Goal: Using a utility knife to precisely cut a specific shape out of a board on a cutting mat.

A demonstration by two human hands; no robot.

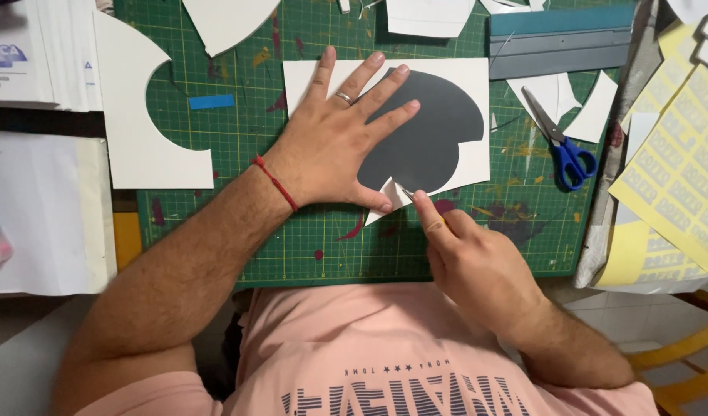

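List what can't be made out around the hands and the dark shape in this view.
- Cutting tool in the right hand: head view, fingers hide all but its tip.
- Dark shape on the white card: left hand covers its left part.
- Grey ruler: its right end is unclear.

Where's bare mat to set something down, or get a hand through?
Bare strip of the green cutting mat along its near edge, below the left hand. Another patch near the blue tape piece, beside the white cutout card. Crowded: far edge with white offcuts, and right side around the blue-handled scissors.
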